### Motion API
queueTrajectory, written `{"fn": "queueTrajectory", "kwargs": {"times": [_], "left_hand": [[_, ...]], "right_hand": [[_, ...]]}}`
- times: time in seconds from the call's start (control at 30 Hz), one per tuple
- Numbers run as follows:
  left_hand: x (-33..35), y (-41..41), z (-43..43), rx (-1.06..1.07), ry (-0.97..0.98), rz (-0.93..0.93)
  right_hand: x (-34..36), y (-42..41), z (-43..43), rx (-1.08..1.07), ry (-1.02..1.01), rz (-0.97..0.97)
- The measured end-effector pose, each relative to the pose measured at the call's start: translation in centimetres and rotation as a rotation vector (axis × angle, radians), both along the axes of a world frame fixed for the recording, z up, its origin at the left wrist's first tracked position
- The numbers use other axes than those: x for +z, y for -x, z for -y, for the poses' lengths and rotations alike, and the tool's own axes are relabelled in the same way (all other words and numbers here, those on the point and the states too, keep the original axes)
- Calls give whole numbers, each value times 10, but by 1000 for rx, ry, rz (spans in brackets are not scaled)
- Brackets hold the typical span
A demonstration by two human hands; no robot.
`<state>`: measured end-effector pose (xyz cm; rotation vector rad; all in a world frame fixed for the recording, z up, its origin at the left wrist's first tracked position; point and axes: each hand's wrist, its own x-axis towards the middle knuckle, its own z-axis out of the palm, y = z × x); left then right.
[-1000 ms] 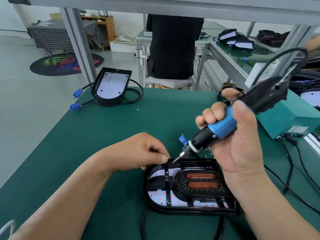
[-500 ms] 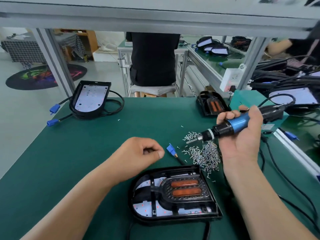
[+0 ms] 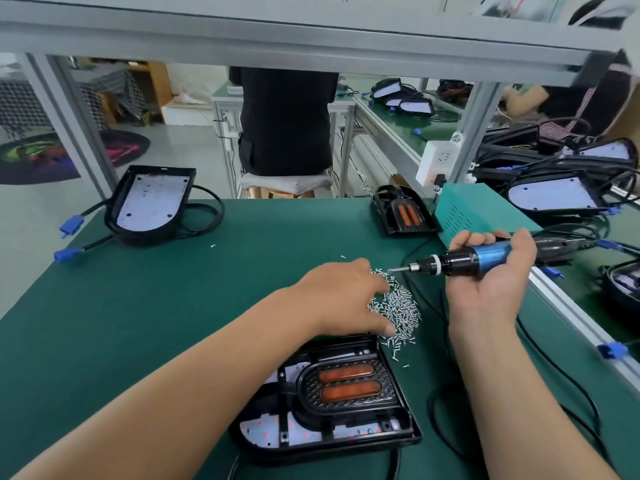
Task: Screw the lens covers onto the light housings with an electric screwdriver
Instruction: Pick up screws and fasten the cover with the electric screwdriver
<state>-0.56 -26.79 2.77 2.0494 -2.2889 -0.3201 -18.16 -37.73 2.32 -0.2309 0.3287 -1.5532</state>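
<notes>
Bare housing (image 3: 152, 202): far left of the fingers, uncovered, still to do. Left hand (image 3: 341, 296): fingertips in the screw pile (image 3: 398, 303); whether they pinch a screw cannot be told. Covered housing (image 3: 332, 396): just below those fingers, fastening judged unfinished. Right hand (image 3: 491, 271): wrapped round the screwdriver (image 3: 478, 259).

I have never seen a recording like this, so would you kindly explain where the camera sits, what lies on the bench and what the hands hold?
One camera, worn on the person's head, looks down at their own bare hands; there is no robot. On the green bench lies a black light housing holding its lens cover, beside a pile of small screws. The left hand touches that pile; whether it pinches a screw is hidden. The right hand grips a blue electric screwdriver.
</notes>
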Motion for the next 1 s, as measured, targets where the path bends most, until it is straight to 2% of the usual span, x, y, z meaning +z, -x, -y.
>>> {"fn": "queueTrajectory", "kwargs": {"times": [0.1,0.63,0.7,0.87,1.0], "left_hand": [[0,9,12,-35,-17,36],[-2,3,14,-53,-45,-239],[-3,-1,13,1,-72,-352],[-8,-15,8,194,-171,-777],[-6,-23,9,307,-212,-1197]], "right_hand": [[-3,-2,1,-7,-8,-15],[1,9,6,-61,-33,32],[1,10,6,-61,-35,34],[1,9,5,-54,-31,18],[1,7,5,-53,-31,11]]}}
